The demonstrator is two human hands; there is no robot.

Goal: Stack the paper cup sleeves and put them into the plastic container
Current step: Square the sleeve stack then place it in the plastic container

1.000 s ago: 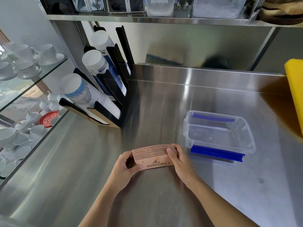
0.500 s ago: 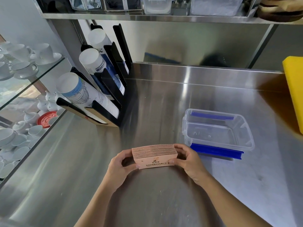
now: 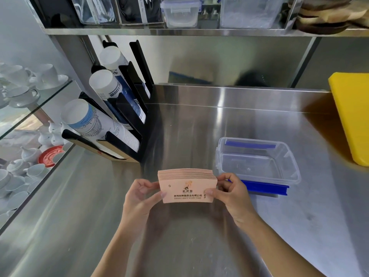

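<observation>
Head view: the left hand [image 3: 140, 193] and right hand [image 3: 229, 191] are both pinched — thumb in front, fingers behind — on the short ends of a stack of flat pale-pink paper cup sleeves [image 3: 187, 185]. The stack's long axis runs left to right, printed face toward the camera, above the stainless-steel worktop [image 3: 179, 246], just left of the open clear plastic container with blue clips [image 3: 257, 159].

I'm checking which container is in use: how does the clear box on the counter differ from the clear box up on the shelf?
The box on the counter is open with no lid on it; the box on the shelf has its lid clipped on. The counter box's latches are bright blue, the shelf box's look pale. The counter box lies just right of the stack of sleeves held in both hands; the shelf box sits among other containers. Both are clear plastic and rectangular.
</observation>
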